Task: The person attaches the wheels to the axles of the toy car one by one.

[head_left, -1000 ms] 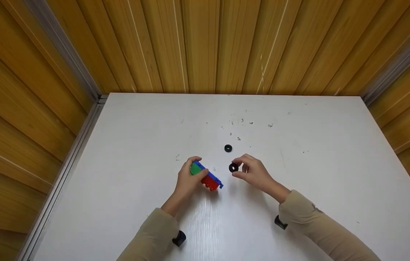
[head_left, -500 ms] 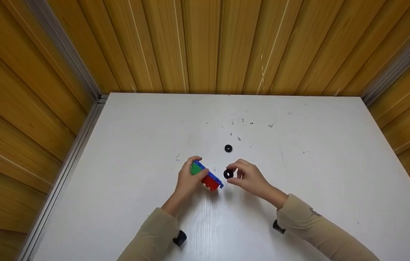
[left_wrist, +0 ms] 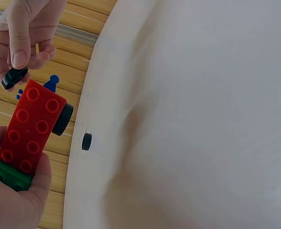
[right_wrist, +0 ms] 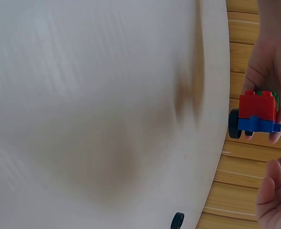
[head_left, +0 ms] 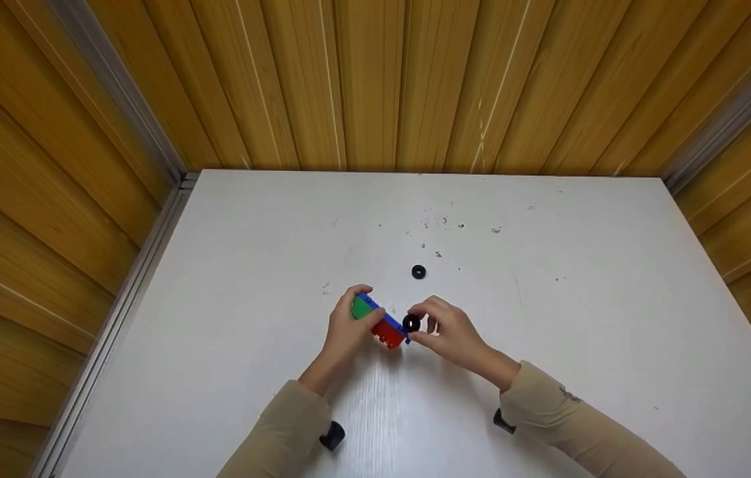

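Two curled hands: left hand (head_left: 346, 326) around red-green-blue block vehicle (left_wrist: 31, 125), right hand (head_left: 448, 334) in pinch on black wheel (left_wrist: 14, 78).

My head view looks forward and down from high up, taking in most of the table (head_left: 249, 265), with the wall (head_left: 368, 86) at twelve o'clock. My wrist views sit closer, turned sideways: the left has the toy (left_wrist: 29, 121) at nine o'clock, the right at three. Both share my left grip (left_wrist: 16, 205) and right grip (right_wrist: 275, 196).
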The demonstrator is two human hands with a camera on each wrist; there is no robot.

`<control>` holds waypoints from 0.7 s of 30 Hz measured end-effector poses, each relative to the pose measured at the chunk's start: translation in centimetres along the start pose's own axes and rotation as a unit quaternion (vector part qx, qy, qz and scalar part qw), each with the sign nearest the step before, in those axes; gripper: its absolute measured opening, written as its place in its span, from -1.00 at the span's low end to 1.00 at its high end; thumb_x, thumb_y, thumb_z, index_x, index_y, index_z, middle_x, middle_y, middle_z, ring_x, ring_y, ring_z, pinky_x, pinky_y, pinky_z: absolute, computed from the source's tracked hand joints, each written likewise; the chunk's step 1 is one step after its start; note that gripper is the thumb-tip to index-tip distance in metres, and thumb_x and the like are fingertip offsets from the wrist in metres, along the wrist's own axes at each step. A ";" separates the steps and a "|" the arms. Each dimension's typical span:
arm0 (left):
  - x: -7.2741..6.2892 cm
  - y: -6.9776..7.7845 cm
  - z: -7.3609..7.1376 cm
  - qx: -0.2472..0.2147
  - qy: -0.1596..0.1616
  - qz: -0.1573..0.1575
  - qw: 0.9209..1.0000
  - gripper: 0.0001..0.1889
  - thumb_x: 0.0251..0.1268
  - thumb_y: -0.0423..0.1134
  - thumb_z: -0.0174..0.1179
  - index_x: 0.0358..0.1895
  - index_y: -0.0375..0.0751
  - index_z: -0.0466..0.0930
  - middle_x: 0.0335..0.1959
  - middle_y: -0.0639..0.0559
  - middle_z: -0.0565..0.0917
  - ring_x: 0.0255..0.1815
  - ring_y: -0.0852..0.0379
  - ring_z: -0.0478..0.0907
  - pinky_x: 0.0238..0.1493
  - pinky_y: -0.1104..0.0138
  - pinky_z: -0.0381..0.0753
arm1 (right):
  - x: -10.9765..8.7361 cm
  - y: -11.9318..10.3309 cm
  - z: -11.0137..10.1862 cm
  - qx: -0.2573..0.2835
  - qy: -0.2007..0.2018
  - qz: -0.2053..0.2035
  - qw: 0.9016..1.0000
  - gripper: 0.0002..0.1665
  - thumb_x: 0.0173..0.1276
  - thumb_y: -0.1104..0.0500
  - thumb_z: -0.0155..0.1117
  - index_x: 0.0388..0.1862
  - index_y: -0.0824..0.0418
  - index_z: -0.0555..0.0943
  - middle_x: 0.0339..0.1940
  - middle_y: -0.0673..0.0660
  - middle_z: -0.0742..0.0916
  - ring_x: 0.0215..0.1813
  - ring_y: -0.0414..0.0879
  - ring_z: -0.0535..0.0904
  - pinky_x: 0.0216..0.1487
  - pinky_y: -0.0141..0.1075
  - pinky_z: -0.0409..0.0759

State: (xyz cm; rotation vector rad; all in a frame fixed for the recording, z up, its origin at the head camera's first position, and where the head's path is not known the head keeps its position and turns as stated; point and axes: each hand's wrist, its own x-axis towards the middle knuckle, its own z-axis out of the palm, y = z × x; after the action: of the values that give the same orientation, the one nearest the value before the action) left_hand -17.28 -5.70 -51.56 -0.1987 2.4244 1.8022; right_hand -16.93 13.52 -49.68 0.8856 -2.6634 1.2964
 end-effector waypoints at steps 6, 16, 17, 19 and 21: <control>0.0 0.0 0.0 -0.002 0.001 0.035 0.999 -0.56 0.08 -0.18 0.15 0.08 -0.07 0.34 0.01 -0.14 0.42 -0.12 -0.06 0.38 -0.23 0.31 0.54 | -0.2 -0.2 0.3 -0.007 0.009 -0.010 1.000 -0.66 -0.02 0.24 0.36 -0.20 0.22 0.55 -0.32 0.04 0.62 -0.45 -0.04 0.50 -0.45 -0.47 0.48; 0.0 0.1 0.1 -0.005 -0.004 0.033 0.999 -0.55 0.11 -0.17 0.14 0.11 -0.05 0.32 0.03 -0.13 0.41 -0.11 -0.03 0.37 -0.19 0.28 0.56 | -0.3 -0.5 0.7 -0.007 0.014 0.006 1.000 -0.65 -0.03 0.19 0.38 -0.21 0.22 0.55 -0.45 0.03 0.58 -0.46 -0.07 0.46 -0.48 -0.47 0.46; 0.0 0.1 0.1 -0.006 -0.005 0.033 0.999 -0.55 0.11 -0.17 0.14 0.11 -0.06 0.32 0.03 -0.14 0.41 -0.11 -0.03 0.37 -0.19 0.28 0.56 | -0.3 -0.5 0.7 -0.008 0.012 0.009 1.000 -0.65 -0.03 0.19 0.37 -0.21 0.21 0.55 -0.44 0.02 0.59 -0.46 -0.08 0.46 -0.48 -0.48 0.46; 0.0 0.1 0.1 -0.008 -0.005 0.031 0.999 -0.56 0.11 -0.17 0.14 0.10 -0.04 0.32 0.03 -0.13 0.41 -0.11 -0.03 0.37 -0.19 0.28 0.55 | -0.3 -0.4 0.8 -0.009 0.010 0.013 1.000 -0.64 -0.02 0.18 0.37 -0.20 0.21 0.55 -0.43 0.02 0.59 -0.45 -0.09 0.45 -0.48 -0.49 0.46; 0.0 0.1 0.1 -0.010 -0.006 0.030 0.999 -0.57 0.11 -0.17 0.14 0.09 -0.02 0.33 0.02 -0.13 0.42 -0.11 -0.02 0.37 -0.21 0.29 0.55 | -0.4 -0.4 0.8 -0.010 0.008 0.015 1.000 -0.64 -0.02 0.17 0.37 -0.20 0.21 0.55 -0.42 0.02 0.60 -0.46 -0.08 0.46 -0.48 -0.49 0.46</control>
State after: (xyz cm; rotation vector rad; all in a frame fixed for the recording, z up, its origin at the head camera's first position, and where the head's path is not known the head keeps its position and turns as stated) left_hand -17.31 -5.54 -51.53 -0.1173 2.4312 1.8462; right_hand -16.25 12.90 -50.03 0.8332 -2.6823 1.2737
